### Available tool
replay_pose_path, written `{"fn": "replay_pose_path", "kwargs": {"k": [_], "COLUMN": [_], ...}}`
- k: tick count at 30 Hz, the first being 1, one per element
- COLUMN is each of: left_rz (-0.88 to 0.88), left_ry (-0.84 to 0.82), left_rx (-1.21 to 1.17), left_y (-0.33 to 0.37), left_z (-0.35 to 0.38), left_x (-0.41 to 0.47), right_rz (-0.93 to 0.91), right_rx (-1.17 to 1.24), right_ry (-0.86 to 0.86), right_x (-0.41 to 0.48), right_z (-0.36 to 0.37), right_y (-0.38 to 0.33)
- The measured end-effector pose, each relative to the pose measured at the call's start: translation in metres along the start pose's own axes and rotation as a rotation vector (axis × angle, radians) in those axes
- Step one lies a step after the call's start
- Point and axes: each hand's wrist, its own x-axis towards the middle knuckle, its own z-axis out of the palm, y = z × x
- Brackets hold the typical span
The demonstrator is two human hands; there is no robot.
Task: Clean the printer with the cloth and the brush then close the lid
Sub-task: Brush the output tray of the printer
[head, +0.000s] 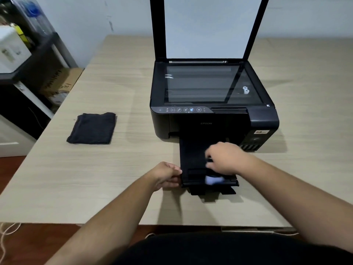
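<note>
A black printer [212, 119] stands on the table with its scanner lid [209, 27] raised upright and its glass bare. Its black output tray [193, 159] is pulled out toward me. My left hand [166, 176] grips the tray's left edge near its front end. My right hand [225, 159] is over the tray, fingers curled round a dark-handled brush whose pale bristles [212, 180] blur against the tray's front. A folded black cloth [92, 129] lies flat on the table, well left of the printer, with neither hand on it.
The wooden table [95, 188] reaches to a near edge by my body. A dark shelf unit [28, 73] with boxes stands to the left. A white cable [7, 232] lies on the floor at bottom left. A pale wall is behind the printer.
</note>
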Motion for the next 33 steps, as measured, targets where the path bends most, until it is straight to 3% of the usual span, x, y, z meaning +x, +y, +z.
{"fn": "replay_pose_path", "kwargs": {"k": [2, 5, 7, 10, 11, 14, 15, 17, 18, 21, 24, 25, 27, 28, 30, 31, 33], "left_rz": [0.033, 0.036, 0.023, 0.002, 0.005, 0.030, 0.025, 0.005, -0.001, 0.005, -0.004, -0.002, 0.005, 0.005, 0.000, -0.003, -0.001], "left_ry": [-0.008, 0.031, 0.036, 0.019, 0.026, 0.071, 0.078, 0.065, 0.059, 0.068, 0.056, 0.056, 0.064, 0.068, 0.062, 0.060, 0.069], "left_rx": [0.039, 0.047, 0.008, -0.035, -0.036, -0.022, -0.023, -0.024, -0.022, -0.033, -0.026, -0.023, -0.027, -0.026, -0.007, 0.002, 0.016], "left_y": [-0.001, -0.001, 0.000, 0.001, 0.001, 0.001, 0.001, 0.001, 0.001, 0.000, 0.002, 0.002, 0.002, 0.002, 0.002, 0.002, 0.003], "left_z": [-0.001, 0.000, 0.001, 0.003, 0.004, 0.004, 0.004, 0.004, 0.004, 0.004, 0.003, 0.003, 0.003, 0.003, 0.003, 0.002, 0.001], "left_x": [-0.001, 0.000, -0.001, -0.003, -0.004, -0.004, -0.003, -0.003, -0.003, -0.003, -0.003, -0.004, -0.004, -0.004, -0.003, -0.003, -0.003], "right_rz": [-0.119, -0.256, -0.183, 0.022, 0.018, -0.203, -0.186, -0.049, -0.036, -0.154, 0.016, -0.005, -0.128, -0.138, -0.037, -0.010, -0.087], "right_rx": [0.193, 0.346, 0.379, 0.380, 0.378, 0.396, 0.387, 0.329, 0.302, 0.393, 0.301, 0.290, 0.379, 0.364, 0.182, 0.134, 0.271], "right_ry": [0.115, -0.119, -0.197, 0.137, 0.166, -0.137, -0.091, 0.192, 0.215, -0.045, 0.251, 0.220, -0.052, -0.078, 0.160, 0.197, -0.018], "right_x": [0.002, 0.001, 0.007, 0.016, 0.017, 0.015, 0.017, 0.018, 0.017, 0.011, 0.015, 0.016, 0.013, 0.013, 0.014, 0.014, 0.008], "right_z": [0.006, 0.014, 0.007, 0.006, 0.010, 0.022, 0.023, 0.021, 0.021, 0.027, 0.024, 0.023, 0.021, 0.021, 0.018, 0.019, 0.019], "right_y": [-0.031, -0.042, -0.018, 0.001, -0.004, -0.025, -0.024, -0.015, -0.012, -0.015, -0.010, -0.009, -0.013, -0.014, -0.006, -0.001, 0.005]}}
